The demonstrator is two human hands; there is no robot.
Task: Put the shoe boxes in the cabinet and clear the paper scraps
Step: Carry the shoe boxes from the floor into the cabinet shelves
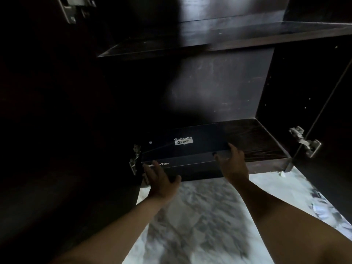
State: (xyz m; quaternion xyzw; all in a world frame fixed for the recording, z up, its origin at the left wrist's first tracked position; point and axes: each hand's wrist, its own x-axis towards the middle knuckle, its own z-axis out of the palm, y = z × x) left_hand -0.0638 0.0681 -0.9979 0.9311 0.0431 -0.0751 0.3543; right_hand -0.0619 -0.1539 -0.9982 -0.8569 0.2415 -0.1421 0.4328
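Note:
A black shoe box [182,147] with a white Onitsuka Tiger logo on its lid lies on the bottom shelf of a dark wooden cabinet [257,138], at the shelf's left side. My left hand [162,180] is at the box's front left corner, fingers spread against its front face. My right hand [232,161] grips the box's front right corner, fingers over the lid's edge. The box's front face juts slightly past the shelf's front edge.
An upper shelf [190,46] spans the cabinet above. The open right door [327,121] hangs on a metal hinge [304,141]; another hinge [135,159] sits at the left. Marble-patterned floor [200,216] lies below. A small pale scrap [281,173] lies by the cabinet's right foot.

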